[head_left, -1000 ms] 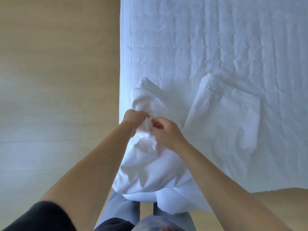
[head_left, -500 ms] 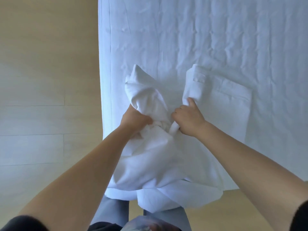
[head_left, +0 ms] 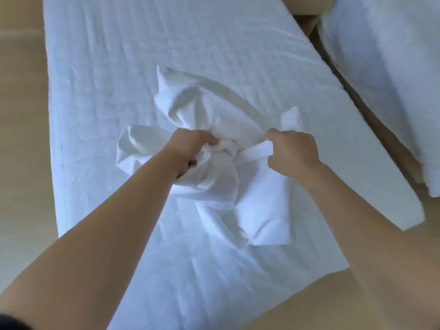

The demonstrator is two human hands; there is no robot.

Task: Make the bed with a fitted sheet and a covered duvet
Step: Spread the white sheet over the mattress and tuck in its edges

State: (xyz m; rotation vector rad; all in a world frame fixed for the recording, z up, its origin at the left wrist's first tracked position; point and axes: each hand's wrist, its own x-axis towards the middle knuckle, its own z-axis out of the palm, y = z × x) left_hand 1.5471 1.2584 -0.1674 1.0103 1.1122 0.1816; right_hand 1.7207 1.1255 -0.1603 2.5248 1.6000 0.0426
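White quilted mattress top (head_left: 119,67), wrinkled, lying beneath both fists and stretching away beyond them toward the far end. Pale wooden floor (head_left: 21,139) outboard of the left grip; more floor past the near edge, below the right forearm. Beyond the right grip, across a narrow gap, second bed (head_left: 381,67) in white bedding. Centre: one white cloth bundle (head_left: 202,103), crumpled, resting on the mattress top, bulk heaped just beyond and beneath the fists. Left hand (head_left: 190,148): fingers curled tight round a bunched handful of the bundle. Right hand (head_left: 292,151): fist closed round a flat cloth band (head_left: 257,152) of the same bundle, stretched toward a twisted waist midway between the two grips. Short tail of cloth standing up just behind the right fist. Count: two beds, one bundle, two hands, two bare forearms, one dark sleeve edge (head_left: 7,322) at the near left corner.
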